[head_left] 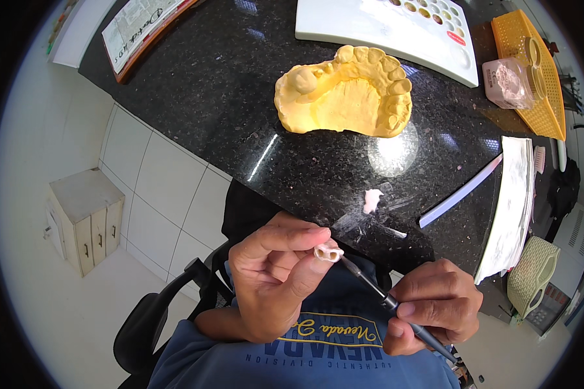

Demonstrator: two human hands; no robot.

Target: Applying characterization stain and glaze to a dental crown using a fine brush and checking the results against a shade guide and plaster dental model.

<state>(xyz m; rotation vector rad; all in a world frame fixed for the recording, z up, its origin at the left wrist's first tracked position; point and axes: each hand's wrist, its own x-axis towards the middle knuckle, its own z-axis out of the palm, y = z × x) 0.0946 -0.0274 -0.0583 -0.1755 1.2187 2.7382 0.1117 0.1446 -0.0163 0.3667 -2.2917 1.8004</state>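
Dental piece [329, 253] | held: left hand [266, 292] | white palette [370, 29]: some wells [424, 12] coloured

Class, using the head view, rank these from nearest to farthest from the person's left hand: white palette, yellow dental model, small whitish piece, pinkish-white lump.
1. Small whitish piece: held by the left hand.
2. Pinkish-white lump: ahead, to the right.
3. Yellow dental model: farther ahead.
4. White palette: beyond the model, toward the right.
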